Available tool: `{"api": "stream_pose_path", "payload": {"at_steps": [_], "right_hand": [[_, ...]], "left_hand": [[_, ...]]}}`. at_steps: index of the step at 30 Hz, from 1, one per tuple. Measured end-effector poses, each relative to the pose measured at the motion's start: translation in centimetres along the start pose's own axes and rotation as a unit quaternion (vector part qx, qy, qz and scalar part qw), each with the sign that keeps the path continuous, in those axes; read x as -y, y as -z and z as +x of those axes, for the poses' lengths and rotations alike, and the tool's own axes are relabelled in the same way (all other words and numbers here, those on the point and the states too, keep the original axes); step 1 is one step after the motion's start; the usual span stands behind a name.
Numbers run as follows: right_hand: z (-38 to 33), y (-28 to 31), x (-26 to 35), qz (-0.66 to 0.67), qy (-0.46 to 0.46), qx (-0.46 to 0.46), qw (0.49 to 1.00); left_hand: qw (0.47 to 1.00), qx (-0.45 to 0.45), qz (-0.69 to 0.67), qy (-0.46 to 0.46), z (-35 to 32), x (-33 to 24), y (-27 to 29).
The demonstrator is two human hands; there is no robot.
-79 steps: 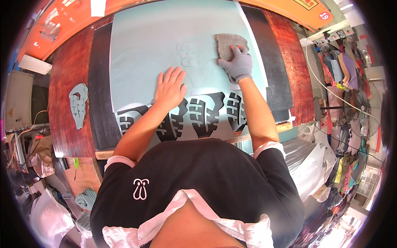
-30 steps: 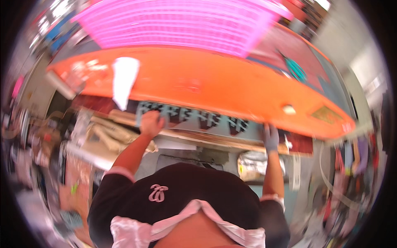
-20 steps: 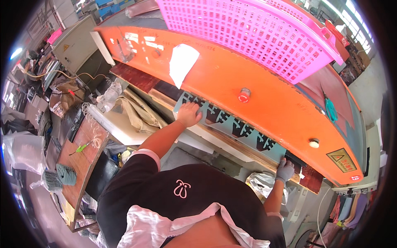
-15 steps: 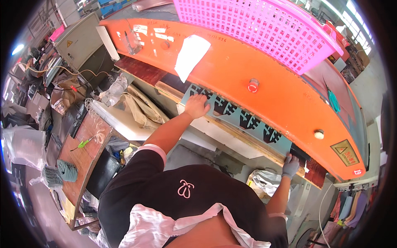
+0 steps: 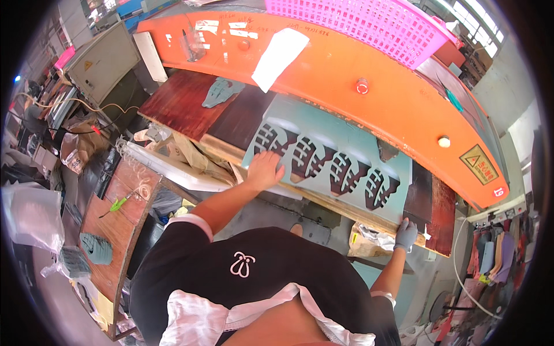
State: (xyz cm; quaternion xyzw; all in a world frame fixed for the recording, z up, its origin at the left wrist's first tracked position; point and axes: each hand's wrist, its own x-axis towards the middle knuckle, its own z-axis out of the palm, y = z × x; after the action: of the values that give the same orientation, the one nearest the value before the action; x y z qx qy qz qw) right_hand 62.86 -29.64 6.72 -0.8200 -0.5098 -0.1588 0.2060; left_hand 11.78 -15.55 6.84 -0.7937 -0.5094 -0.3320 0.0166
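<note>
A grey-green sheet (image 5: pixel 346 127) with a row of several cut-out shapes lies on a dark cutting board (image 5: pixel 239 118). My bare left hand (image 5: pixel 265 170) rests on the sheet's near left corner, fingers stretched over it and thumb apart. At the near right corner, my right hand (image 5: pixel 405 233) in a grey glove has its fingers bent together over the edge of the sheet and board. Black surface shows through the comb-like openings. On the board's red left part sits a loose grey-green cut piece (image 5: pixel 222 92). Beyond the sheet spans the machine's orange beam (image 5: pixel 323 75).
A pink basket (image 5: pixel 358 26) stands atop the machine, and white paper (image 5: pixel 281 57) hangs on the beam beside a red button (image 5: pixel 362 86). To my left is a wooden side table (image 5: pixel 115 230) with stacked grey-green pieces (image 5: pixel 96 248) and green-handled snips (image 5: pixel 117 205).
Much more of the sheet and board now shows in front of the orange beam, including the loose piece at left. My left hand is slightly lower in view; the right hand keeps its place.
</note>
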Motion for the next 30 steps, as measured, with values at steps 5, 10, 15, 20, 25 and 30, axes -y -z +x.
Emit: {"api": "stream_pose_path", "payload": {"at_steps": [5,10,15,20,25,30], "right_hand": [[-7.7,5.9,1.5,0.057,-0.110,0.053,0.991],[-9.3,7.2,6.0,0.114,-0.012,-0.054,0.992],[-10.7,6.6,14.6,0.104,-0.008,0.126,0.987],[-5.3,7.2,19.6,-0.057,-0.096,0.248,0.962],[-4.7,6.5,19.6,-0.010,-0.101,0.219,0.971],[-3.4,3.5,16.2,0.180,-0.106,0.173,0.962]], "left_hand": [[0.996,-0.072,-0.033,-0.044,-8.7,-1.9,4.6],[0.998,0.031,-0.036,-0.042,-16.4,-2.2,8.5],[0.994,0.014,-0.068,-0.080,-26.8,-3.1,12.5],[0.994,0.035,-0.086,-0.065,-25.2,-3.5,13.3],[0.994,0.056,-0.079,-0.057,-25.2,-4.1,14.2],[0.996,0.048,-0.063,-0.043,-25.9,-3.6,12.9]]}}
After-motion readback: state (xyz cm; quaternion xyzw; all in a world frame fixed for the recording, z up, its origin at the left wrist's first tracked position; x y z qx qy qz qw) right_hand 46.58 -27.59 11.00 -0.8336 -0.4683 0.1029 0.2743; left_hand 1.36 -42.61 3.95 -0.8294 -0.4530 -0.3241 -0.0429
